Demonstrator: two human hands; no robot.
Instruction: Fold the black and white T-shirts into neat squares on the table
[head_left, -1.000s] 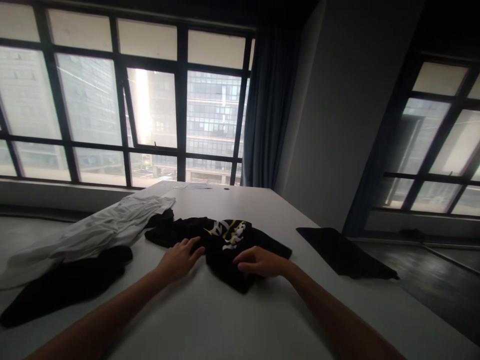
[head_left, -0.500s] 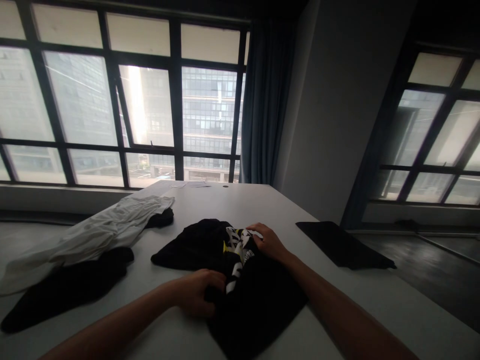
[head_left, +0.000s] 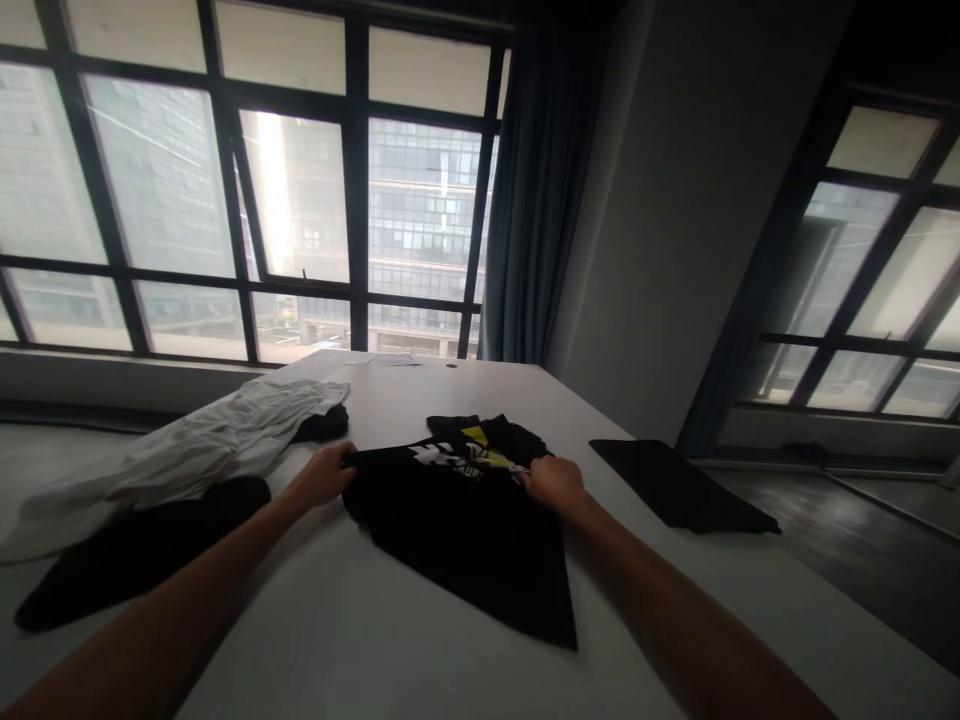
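Observation:
A black T-shirt [head_left: 457, 520] with a white and yellow print lies partly spread on the white table in front of me. My left hand [head_left: 326, 474] pinches its left edge, close to the dark pile. On the opposite side, my right hand [head_left: 553, 483] is closed on the cloth beside the print. Between the hands the fabric is pulled fairly taut, and its lower part slants toward me to a corner at the right. Bunched folds of the shirt sit beyond the print.
White cloth [head_left: 225, 435] and dark garments [head_left: 142, 550] lie heaped on the left. A flat, folded black garment [head_left: 686, 485] rests at the table's [head_left: 487, 385] right edge. Papers [head_left: 386, 360] are at the far end, before the windows and a blue curtain [head_left: 532, 220].
My left hand has moved left and away from me, pulling the T-shirt's edge outward. My right hand has shifted slightly right. The bunched shirt has turned and opened wider, its print now running crosswise.

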